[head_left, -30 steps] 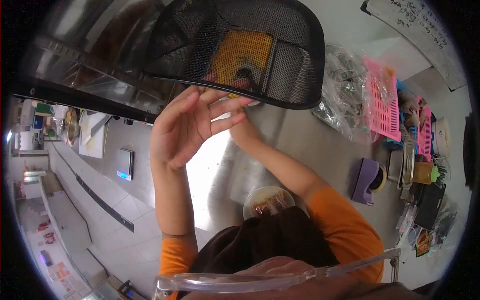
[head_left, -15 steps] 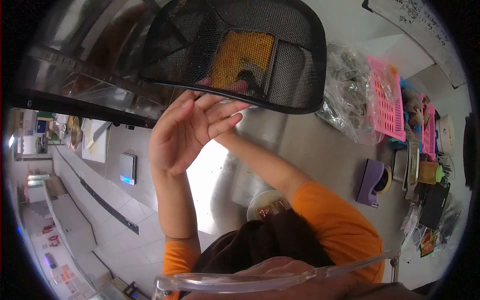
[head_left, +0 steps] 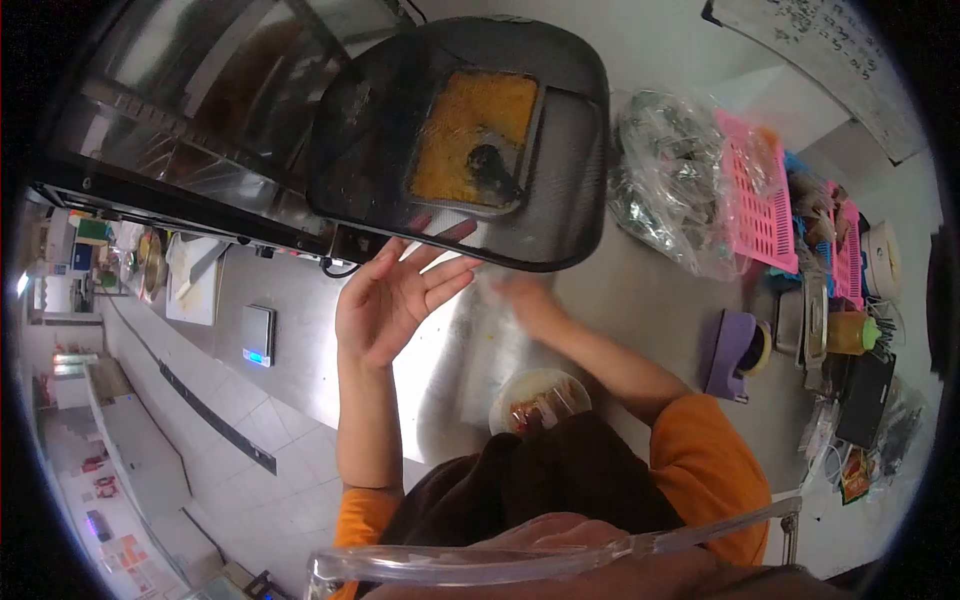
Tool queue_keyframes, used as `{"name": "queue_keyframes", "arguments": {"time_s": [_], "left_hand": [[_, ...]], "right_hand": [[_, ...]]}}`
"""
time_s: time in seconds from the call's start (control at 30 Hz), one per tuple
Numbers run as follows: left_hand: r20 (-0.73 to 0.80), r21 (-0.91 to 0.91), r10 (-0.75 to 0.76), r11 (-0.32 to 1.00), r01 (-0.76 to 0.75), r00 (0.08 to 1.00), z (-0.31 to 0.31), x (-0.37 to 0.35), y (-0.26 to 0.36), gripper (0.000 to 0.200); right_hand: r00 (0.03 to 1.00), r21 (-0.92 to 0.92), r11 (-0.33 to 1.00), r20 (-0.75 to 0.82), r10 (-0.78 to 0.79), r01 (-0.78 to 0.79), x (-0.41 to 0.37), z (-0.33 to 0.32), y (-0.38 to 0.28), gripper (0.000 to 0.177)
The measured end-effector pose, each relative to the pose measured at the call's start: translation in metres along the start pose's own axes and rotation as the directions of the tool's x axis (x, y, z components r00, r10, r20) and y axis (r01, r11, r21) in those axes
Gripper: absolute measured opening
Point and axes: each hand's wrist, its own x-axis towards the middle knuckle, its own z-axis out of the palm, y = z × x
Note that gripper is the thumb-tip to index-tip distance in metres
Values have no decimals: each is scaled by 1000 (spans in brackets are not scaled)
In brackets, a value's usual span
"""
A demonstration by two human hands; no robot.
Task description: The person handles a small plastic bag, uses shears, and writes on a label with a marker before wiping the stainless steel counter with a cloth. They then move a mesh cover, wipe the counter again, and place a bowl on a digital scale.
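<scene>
My left hand [head_left: 395,305] is palm up at the lower rim of a black mesh cover [head_left: 572,190], some fingertips showing through the mesh behind the rim. Its fingers are spread and appear to support the cover. Through the mesh I see a rectangular metal pan [head_left: 480,209] of orange-yellow food [head_left: 470,115], with a dark utensil [head_left: 492,172] in it. My right hand [head_left: 525,305] is over the steel counter, just below the cover's rim; motion blurs its fingers. Nearer my body stands a round bowl [head_left: 555,383] with reddish and green contents under what looks like clear plastic.
A glass-sided cabinet [head_left: 200,110] stands at upper left. Digital scales [head_left: 257,335] and a cutting board with a knife [head_left: 195,275] lie left. To the right are clear plastic bags [head_left: 670,190], pink baskets [head_left: 757,200] and a purple tape dispenser [head_left: 732,355].
The mesh cover's lower rim has come down, and my left hand has shifted right and slightly lower. My right hand, earlier hidden behind the left, has moved right into view.
</scene>
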Motion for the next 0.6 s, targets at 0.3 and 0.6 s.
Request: {"name": "queue_keyframes", "arguments": {"time_s": [0.3, 0.6], "left_hand": [[-180, -47, -72, 997, 65, 981, -27, -16, -31, 33], [-385, -147, -73, 989, 17, 920, -98, 3, -65, 45]], "right_hand": [[864, -162, 967, -495, 92, -196, -60, -85, 26, 32], [927, 16, 975, -314, -207, 223, -122, -77, 18, 28]]}}
